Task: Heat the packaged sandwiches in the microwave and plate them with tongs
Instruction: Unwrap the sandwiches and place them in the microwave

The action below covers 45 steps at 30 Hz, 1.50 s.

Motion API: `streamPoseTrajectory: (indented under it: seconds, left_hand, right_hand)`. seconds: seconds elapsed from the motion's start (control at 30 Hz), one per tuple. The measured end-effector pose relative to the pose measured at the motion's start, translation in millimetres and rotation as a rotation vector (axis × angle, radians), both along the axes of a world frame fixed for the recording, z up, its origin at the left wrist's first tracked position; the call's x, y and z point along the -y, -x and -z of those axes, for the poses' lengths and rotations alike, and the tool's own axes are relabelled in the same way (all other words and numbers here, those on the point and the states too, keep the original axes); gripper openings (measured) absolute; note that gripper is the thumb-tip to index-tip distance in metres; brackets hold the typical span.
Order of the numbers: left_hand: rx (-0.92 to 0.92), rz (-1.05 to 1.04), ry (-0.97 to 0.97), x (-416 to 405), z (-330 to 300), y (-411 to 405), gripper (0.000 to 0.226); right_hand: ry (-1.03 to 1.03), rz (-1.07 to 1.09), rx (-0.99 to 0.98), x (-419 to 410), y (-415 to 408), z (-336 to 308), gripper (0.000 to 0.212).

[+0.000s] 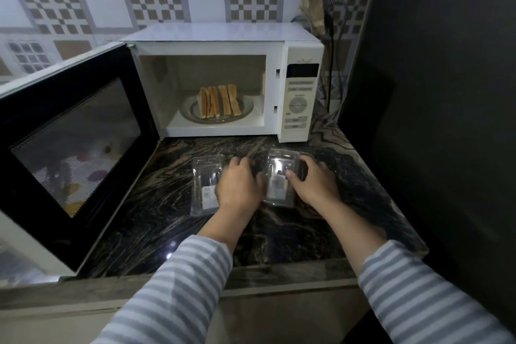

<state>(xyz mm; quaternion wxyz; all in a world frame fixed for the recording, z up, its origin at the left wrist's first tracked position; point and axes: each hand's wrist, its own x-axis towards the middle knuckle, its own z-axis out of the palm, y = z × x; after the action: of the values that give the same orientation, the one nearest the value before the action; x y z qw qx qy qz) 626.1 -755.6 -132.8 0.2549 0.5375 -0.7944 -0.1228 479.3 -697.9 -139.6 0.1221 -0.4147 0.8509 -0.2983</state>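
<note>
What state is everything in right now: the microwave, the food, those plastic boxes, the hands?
Microwave door: wide open.
Sandwiches: unpacked, on edge on the glass plate inside.
Left plastic box: empty, on the counter.
Right plastic box: empty, held.
Left hand: between the boxes.
Right hand: grips the right box.

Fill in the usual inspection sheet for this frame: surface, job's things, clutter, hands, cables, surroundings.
Surface: dark veined stone counter, glossy.
Job's things: white microwave, door swung open to the left; sandwiches stand on edge on the glass plate inside. Two empty clear packages lie on the counter. No tongs seen.
Clutter: nothing seen.
Hands: left hand rests between the packages; right hand grips the right package.
Cables: black cable hangs behind the microwave.
Surroundings: checked wall tiles behind, dark panel at right.
</note>
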Motion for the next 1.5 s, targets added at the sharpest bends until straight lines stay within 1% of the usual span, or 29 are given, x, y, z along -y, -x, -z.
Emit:
streamPoseTrajectory:
  seconds: [0.07, 0.1, 0.17, 0.23, 0.3, 0.33, 0.43, 0.6, 0.73, 0.8, 0.9, 0.97, 1.1, 1.17, 1.37, 1.5]
  left_hand:
    - [-0.021, -0.046, 0.199, 5.9, 0.9, -8.8, 0.034]
    - [-0.016, -0.102, 0.269, 10.2, 3.0, -14.3, 0.038]
    - [-0.021, -0.225, 0.309, 19.6, 10.0, -25.8, 0.053]
    - [-0.037, -0.284, 0.187, 25.7, 20.6, -36.2, 0.068]
    - [-0.055, -0.255, 0.023, 29.8, 32.8, -43.5, 0.08]
    - [-0.063, -0.224, -0.021, 30.7, 37.9, -46.3, 0.083]
    - [-0.149, -0.166, -0.017, 31.5, 46.7, -50.7, 0.083]
    - [-0.29, -0.161, 0.026, 29.9, 33.4, -49.8, 0.077]
    - [-0.371, -0.098, 0.186, 26.3, 1.0, -46.6, 0.076]
    - [-0.38, -0.087, 0.212, 24.6, -23.1, -44.1, 0.076]
    - [-0.34, -0.113, 0.294, 23.1, -62.2, -43.0, 0.077]
    - [-0.356, -0.113, 0.35, 26.0, -89.4, -42.3, 0.077]
    - [-0.419, -0.11, 0.394, 42.5, -139.3, -36.0, 0.073]
    - [-0.427, -0.111, 0.435, 58.5, -160.0, -32.4, 0.07]
    - [-0.4, -0.102, 0.47, 133.8, -210.8, -20.1, 0.078]
    - [-0.367, -0.108, 0.446, 195.2, -228.9, -10.1, 0.082]
  right_hand:
    - [0.051, -0.022, 0.067, 10.6, -12.5, 2.1, 0.068]
    - [0.071, -0.025, 0.1, 15.0, -20.2, 4.1, 0.074]
    - [0.101, -0.007, 0.134, 21.7, -35.6, 8.8, 0.084]
    - [0.119, 0.045, 0.131, 27.2, -48.0, 15.5, 0.091]
    - [0.146, 0.113, 0.081, 31.8, -55.9, 22.0, 0.095]
    - [0.165, 0.131, 0.044, 33.9, -58.2, 25.1, 0.094]
    - [0.22, 0.106, -0.013, 36.4, -60.0, 31.0, 0.086]
    - [0.358, 0.025, 0.006, 31.6, -56.9, 25.0, 0.075]
    - [0.515, -0.06, -0.056, 27.6, -52.4, -4.7, 0.075]
    - [0.571, -0.077, -0.111, 27.6, -48.2, -26.1, 0.076]
    - [0.599, -0.096, -0.136, 28.9, -44.5, -64.5, 0.077]
    - [0.615, -0.114, -0.151, 32.0, -42.7, -92.0, 0.079]
    - [0.664, -0.142, -0.183, 49.4, -40.3, -143.5, 0.078]
    - [0.673, -0.144, -0.192, 66.3, -36.5, -166.5, 0.077]
    - [0.671, -0.128, -0.227, 134.8, -19.1, -222.5, 0.077]
    - [0.662, -0.137, -0.205, 190.2, -10.6, -244.8, 0.079]
